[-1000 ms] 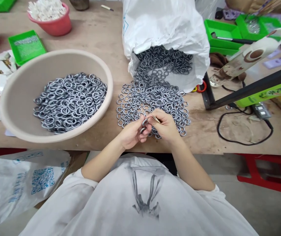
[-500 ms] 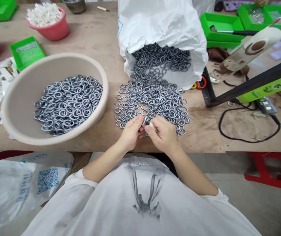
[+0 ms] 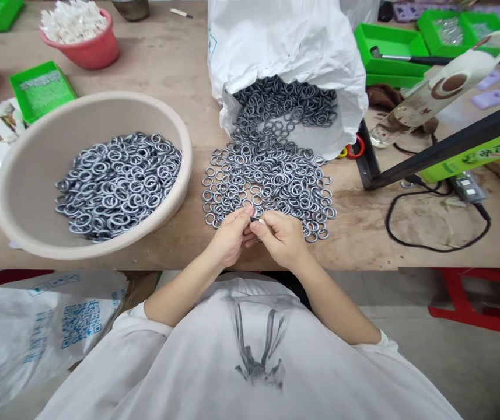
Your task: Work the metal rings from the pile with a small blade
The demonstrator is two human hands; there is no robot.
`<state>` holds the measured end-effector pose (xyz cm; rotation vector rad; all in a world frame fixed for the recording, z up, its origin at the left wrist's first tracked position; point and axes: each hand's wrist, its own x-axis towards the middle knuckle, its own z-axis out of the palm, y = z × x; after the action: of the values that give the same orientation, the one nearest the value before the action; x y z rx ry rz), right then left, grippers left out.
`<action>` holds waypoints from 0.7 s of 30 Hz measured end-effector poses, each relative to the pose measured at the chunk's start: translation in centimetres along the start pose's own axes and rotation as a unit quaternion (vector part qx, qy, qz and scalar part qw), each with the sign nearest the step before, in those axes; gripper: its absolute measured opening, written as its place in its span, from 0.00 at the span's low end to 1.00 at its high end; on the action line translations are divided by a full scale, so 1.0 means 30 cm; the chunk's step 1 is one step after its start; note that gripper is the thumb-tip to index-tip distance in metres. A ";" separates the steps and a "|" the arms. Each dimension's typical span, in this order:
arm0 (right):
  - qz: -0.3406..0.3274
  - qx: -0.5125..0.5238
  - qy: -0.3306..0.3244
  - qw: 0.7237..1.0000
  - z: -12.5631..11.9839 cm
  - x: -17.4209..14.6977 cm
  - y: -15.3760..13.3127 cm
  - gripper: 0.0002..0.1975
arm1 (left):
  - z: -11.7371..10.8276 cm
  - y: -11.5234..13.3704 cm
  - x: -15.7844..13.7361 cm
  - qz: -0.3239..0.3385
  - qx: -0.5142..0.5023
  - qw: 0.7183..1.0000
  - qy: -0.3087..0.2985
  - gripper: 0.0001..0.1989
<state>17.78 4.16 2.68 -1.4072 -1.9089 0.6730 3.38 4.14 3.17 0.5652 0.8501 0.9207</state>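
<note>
Over the near edge of a spread of shiny grey rings [image 3: 271, 175], my two hands meet fingertip to fingertip. My left hand [image 3: 231, 236] is closed in a pinch on a grey ring, mostly hidden by the thumb and fingers. Closed too, my right hand [image 3: 285, 236] grips a small knife-like tool [image 3: 262, 221] with a pale handle and a dark tip. That tip reaches the left fingertips at the ring. Behind the spread, a white sack [image 3: 285, 46] lies with its mouth toward me, more rings spilling out.
To the left stands a wide beige basin [image 3: 26, 175] holding many rings. A pink bowl [image 3: 101, 49] and green trays [image 3: 35, 111] are behind it. On the right are a black metal frame [image 3: 446, 149], a cable [image 3: 390, 219], and a pale-handled bottle-like object [image 3: 446, 84].
The right hand has moved slightly left, closer to the left hand, and less of the tool shows. The ring at the left thumb is more hidden. The view has shifted slightly.
</note>
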 end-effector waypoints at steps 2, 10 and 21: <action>0.064 -0.035 0.032 0.997 -0.017 0.033 0.040 0.27 | -0.012 -0.010 -0.013 0.001 0.022 0.999 -0.042 0.25; 0.098 -0.306 -0.039 0.946 -0.030 0.171 0.104 0.13 | -0.097 0.003 -0.017 0.027 0.080 0.995 -0.054 0.20; 0.116 0.234 -0.060 0.963 -0.021 0.118 0.062 0.25 | -0.087 0.038 0.026 0.003 0.049 0.998 0.033 0.13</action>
<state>18.70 8.09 2.47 -1.3089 -1.5408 1.2553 0.96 5.58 2.25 0.6248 0.9582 0.9112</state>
